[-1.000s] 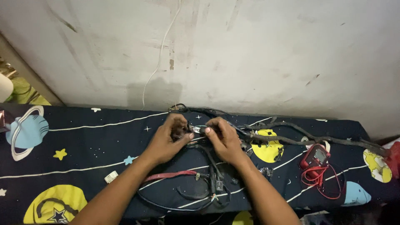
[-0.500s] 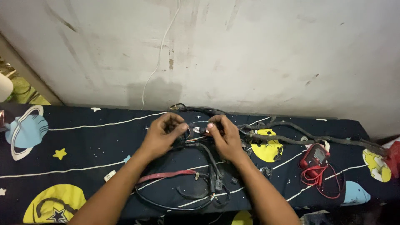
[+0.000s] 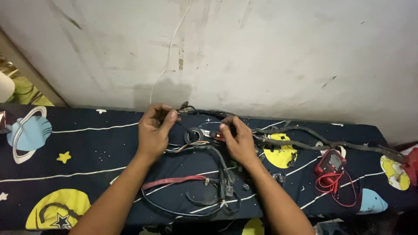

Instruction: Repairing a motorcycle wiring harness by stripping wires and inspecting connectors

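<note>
Dark blue bedding (image 3: 87, 152) printed with planets, stars and white orbit lines covers the work surface, set against a scuffed white wall (image 3: 270, 56).

Nearest the viewer, a loop of black cable (image 3: 183, 211) and a red-sleeved lead (image 3: 174, 180) lie on the fabric between the two forearms. A black connector block (image 3: 228, 189) hangs at the end of a thick black branch just beside the right wrist.

Further in, the left hand (image 3: 154, 132) is closed in a pinch on the upper end of the wire harness (image 3: 209, 141), fingers curled around a bundle near the far edge. The right hand (image 3: 237, 139) grips a small connector with red wiring between thumb and fingertips. A roll of black tape (image 3: 193, 135) sits between the hands, touching the harness wires.

To the right, wrapped harness branches (image 3: 322, 143) run across a yellow planet print. A red multimeter (image 3: 331, 162) with red test leads (image 3: 333, 189) rests well apart from the hands.

At the far side, a thin white wire (image 3: 167, 56) runs up the wall.
</note>
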